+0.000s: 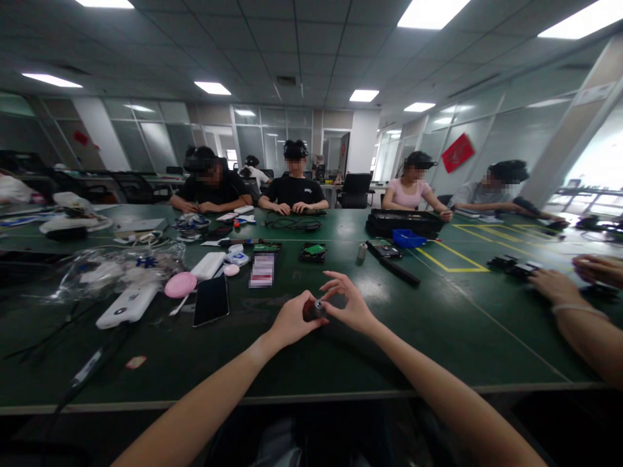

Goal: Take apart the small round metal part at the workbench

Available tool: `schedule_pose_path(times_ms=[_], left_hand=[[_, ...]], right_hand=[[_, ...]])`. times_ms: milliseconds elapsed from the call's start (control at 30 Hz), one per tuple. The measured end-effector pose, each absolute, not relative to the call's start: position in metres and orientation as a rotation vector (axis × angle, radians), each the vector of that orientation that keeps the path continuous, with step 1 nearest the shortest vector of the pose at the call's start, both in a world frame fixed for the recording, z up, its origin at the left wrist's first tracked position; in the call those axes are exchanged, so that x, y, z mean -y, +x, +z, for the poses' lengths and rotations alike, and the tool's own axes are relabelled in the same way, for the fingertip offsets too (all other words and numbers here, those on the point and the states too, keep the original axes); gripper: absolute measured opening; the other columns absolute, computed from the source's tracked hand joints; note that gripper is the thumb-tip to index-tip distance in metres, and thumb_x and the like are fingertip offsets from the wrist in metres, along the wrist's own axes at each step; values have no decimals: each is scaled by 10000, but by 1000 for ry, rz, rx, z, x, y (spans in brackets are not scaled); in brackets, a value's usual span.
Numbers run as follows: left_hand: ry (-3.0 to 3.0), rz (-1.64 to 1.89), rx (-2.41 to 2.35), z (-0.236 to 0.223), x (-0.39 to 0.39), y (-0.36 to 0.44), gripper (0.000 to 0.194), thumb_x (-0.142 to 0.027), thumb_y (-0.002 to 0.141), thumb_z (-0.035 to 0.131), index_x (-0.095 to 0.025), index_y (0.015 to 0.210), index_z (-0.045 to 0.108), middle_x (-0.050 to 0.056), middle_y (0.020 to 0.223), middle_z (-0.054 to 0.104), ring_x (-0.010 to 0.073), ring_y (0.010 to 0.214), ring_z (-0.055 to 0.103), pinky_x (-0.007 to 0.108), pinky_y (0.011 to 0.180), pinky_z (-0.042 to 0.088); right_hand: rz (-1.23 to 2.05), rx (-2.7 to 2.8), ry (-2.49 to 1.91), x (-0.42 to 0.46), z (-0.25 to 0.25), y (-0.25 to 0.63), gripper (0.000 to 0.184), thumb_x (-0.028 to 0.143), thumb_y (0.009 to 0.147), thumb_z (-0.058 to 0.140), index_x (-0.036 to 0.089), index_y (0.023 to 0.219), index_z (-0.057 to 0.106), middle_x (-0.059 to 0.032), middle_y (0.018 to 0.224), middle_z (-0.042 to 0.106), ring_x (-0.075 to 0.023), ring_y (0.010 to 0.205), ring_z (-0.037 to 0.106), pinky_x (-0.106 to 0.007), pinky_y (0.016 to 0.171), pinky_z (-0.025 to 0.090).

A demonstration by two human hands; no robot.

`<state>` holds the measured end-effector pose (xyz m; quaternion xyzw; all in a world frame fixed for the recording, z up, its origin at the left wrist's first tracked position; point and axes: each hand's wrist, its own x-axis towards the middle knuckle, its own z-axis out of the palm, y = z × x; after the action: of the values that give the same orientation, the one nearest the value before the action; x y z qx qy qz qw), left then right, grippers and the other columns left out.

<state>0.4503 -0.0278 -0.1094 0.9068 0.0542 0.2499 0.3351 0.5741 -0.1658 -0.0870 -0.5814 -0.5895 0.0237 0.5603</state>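
Observation:
My left hand (292,319) is closed around a small dark cylinder (311,312), just above the near part of the green table. At its top is a silver round end (318,303) with a dark spot in its middle. My right hand (348,303) pinches at this silver end with thumb and finger, its other fingers raised and spread. The fingers hide most of the cylinder, so its exact kind cannot be told. Farther off, a silver metal cylinder (362,251) stands upright beside a hard drive (384,249). Another opened drive with a green circuit board (313,251) lies straight ahead.
On the green table (413,344), left of my hands, lie a phone (211,301), a white power bank (127,305), a pink round lid (180,284) and plastic bags. A black curved strip (396,269) and blue tray (407,239) lie right. A co-worker's hands (555,285) work at far right.

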Motion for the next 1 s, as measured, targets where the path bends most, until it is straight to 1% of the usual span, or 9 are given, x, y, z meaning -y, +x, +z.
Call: schedule_pose_path(times_ms=[433,700,1000], left_hand=[[2379,646,-144,-111,27,451,366,-447,675,742,-202,864,547,-20,746,593,148,634,532,237,562,382],[2389,651,-124,-112,25,451,355,-436,694,734,-205,878,538,-32,723,574,142,624,525,230,552,373],[2377,648,-120,-112,25,451,349,-425,695,733,-202,883,541,-31,731,584,137,616,524,230,552,376]], right_hand=[[134,1320,-1346,163,-90,573,561,187,784,636,238,1287,394,-48,1002,581,-155,810,651,-363,804,530],[102,1366,-1327,164,-89,574,609,172,771,637,234,1313,366,-55,1004,583,-167,816,637,-373,806,518],[86,1393,-1381,166,-87,573,636,140,742,638,234,1312,373,-46,1005,578,-154,781,629,-358,775,518]])
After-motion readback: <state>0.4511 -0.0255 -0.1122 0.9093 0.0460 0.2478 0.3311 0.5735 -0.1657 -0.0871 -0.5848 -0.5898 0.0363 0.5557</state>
